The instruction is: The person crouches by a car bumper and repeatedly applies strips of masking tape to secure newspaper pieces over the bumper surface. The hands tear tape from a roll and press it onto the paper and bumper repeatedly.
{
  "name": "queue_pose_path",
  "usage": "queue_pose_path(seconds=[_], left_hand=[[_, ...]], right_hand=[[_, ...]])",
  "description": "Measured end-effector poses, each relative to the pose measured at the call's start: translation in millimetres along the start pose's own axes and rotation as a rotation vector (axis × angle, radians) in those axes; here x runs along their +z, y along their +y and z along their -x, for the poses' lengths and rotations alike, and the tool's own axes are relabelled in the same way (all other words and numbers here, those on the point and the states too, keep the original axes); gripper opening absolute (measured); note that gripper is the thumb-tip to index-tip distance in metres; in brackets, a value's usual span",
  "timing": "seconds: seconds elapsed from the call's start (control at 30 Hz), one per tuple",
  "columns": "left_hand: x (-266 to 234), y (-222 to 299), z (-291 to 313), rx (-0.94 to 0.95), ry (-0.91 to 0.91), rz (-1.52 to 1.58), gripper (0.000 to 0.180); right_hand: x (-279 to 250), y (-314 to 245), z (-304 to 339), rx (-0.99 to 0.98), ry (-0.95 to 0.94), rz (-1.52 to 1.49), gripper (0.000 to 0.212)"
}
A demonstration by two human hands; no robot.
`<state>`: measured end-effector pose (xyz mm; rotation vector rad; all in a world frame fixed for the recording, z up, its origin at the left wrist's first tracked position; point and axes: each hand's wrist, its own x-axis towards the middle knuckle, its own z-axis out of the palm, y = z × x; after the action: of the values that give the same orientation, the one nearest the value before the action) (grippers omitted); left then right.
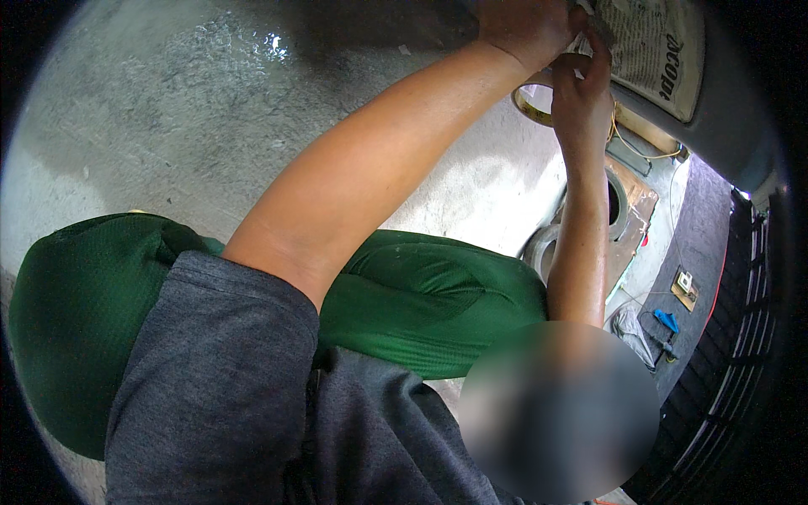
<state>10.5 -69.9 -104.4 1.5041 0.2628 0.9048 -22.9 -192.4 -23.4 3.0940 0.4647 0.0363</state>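
My left hand (pixel 528 32) reaches to the top of the view, with its curled fingers at the edge of a sheet of newspaper (pixel 646 55). What those fingers hold is too small to make out. My right hand (pixel 582 91) is just below it, thumb and fingertips pinched together on a pale strip of tape. A roll of tape (pixel 530 112) hangs beside my right hand, on its left side, partly hidden by it. The newspaper lies flat against a dark grey panel (pixel 730 109).
Grey concrete floor (pixel 210 109) spreads to the left, with a wet-looking shine. Beyond my right forearm are round rings like tyres (pixel 619 206), a board (pixel 644 206), a thin cable (pixel 644 153) and a blue object (pixel 666 320). Dark slatted bars (pixel 741 353) stand at the far right.
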Motion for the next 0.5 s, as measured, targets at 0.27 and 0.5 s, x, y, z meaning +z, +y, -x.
queue_pose_path(seconds=[0.27, 0.5], left_hand=[[-20, -3, -23, 0.024, 0.031, -0.089, 0.027], [-22, -1, -22, -0.128, -0.188, -0.013, 0.028]], right_hand=[[5, 3, -6, -0.065, -0.036, -0.024, 0.062], [8, 3, -6, -0.062, -0.044, 0.024, 0.071]])
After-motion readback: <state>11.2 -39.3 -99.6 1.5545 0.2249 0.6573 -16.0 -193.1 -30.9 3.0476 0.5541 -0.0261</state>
